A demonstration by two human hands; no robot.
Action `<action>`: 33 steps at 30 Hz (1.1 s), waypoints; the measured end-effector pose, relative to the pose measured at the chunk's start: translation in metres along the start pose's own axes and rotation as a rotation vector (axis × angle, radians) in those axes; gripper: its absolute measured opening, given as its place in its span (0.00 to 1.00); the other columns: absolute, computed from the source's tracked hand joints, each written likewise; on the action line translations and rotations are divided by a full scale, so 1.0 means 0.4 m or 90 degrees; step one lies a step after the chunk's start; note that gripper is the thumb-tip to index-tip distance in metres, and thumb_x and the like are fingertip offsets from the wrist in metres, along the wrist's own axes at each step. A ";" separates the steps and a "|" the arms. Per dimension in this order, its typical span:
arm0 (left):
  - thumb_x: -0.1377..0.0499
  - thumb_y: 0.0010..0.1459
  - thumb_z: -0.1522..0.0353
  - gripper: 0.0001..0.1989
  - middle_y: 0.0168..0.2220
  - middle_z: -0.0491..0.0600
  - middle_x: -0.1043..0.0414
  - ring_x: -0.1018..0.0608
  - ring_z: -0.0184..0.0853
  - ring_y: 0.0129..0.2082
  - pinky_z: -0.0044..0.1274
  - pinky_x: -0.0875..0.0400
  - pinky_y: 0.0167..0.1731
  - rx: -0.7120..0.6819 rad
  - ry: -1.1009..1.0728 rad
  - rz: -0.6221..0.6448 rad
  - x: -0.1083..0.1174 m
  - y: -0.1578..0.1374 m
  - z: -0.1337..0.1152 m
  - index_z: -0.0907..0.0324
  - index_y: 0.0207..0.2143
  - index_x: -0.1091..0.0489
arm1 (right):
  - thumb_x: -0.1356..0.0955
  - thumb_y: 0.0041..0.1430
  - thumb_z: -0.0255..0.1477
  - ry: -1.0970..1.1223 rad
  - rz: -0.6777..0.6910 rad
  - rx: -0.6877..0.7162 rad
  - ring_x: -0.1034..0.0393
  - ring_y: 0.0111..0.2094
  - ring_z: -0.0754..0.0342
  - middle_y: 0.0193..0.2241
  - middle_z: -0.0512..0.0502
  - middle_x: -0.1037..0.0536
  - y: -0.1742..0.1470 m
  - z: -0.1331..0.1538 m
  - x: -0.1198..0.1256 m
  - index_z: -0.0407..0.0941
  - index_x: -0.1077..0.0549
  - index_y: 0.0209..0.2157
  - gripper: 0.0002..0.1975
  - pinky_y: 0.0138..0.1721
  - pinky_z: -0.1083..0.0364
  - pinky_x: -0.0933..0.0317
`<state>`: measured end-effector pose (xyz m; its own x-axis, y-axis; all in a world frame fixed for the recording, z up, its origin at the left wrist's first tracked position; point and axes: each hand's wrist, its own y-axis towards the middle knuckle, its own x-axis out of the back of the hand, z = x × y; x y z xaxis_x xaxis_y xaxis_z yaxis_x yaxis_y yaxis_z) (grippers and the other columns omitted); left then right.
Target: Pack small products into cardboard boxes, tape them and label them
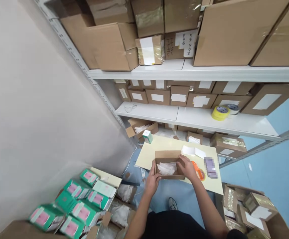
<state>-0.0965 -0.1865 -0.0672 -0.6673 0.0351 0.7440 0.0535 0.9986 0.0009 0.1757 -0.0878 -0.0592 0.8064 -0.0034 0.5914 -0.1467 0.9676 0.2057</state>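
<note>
A small open cardboard box stands over the near edge of the pale yellow table, its back flap raised. White, thin plastic-looking packing lies inside it. My left hand grips the box's left side, with the thumb at the near corner. At the right wall, my right hand holds the box, its fingers reaching over the rim. Just right of that hand lies an orange tape dispenser with a roll of tape. Behind it are white folded papers.
A small green-and-white box stands at the table's back left. A blurred purple item lies at the right. Shelves with cartons and yellow tape rise behind. Green boxes sit lower left; a large carton of parcels stands lower right.
</note>
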 end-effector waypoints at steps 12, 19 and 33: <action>0.40 0.56 0.76 0.14 0.75 0.48 0.46 0.42 0.48 0.75 0.41 0.35 0.69 -0.051 -0.067 0.093 -0.013 0.283 0.178 0.53 0.39 0.17 | 0.33 0.62 0.32 -0.040 -0.063 -0.096 0.31 0.65 0.40 0.61 0.39 0.23 0.093 0.030 -0.092 0.49 0.25 0.61 0.25 0.67 0.36 0.38; 0.32 0.48 0.76 0.19 0.70 0.58 0.36 0.31 0.52 0.69 0.40 0.31 0.65 -0.056 -0.092 0.213 0.018 0.427 0.277 0.55 0.44 0.18 | 0.31 0.59 0.35 -0.011 -0.096 -0.189 0.25 0.59 0.38 0.58 0.38 0.21 0.207 0.081 -0.224 0.49 0.23 0.58 0.25 0.60 0.37 0.30; 0.44 0.66 0.69 0.23 0.65 0.60 0.31 0.30 0.46 0.67 0.38 0.37 0.68 0.009 -0.151 -0.041 0.241 0.663 0.439 0.59 0.62 0.30 | 0.32 0.64 0.49 0.349 -0.013 -0.373 0.31 0.65 0.41 0.66 0.36 0.28 0.527 0.152 -0.547 0.50 0.24 0.60 0.28 0.57 0.39 0.30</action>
<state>-0.2770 0.0890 -0.1125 -0.8245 -0.0218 0.5654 -0.0037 0.9994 0.0332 -0.0664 0.1015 -0.0980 0.9946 -0.0447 0.0939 0.0726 0.9446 -0.3202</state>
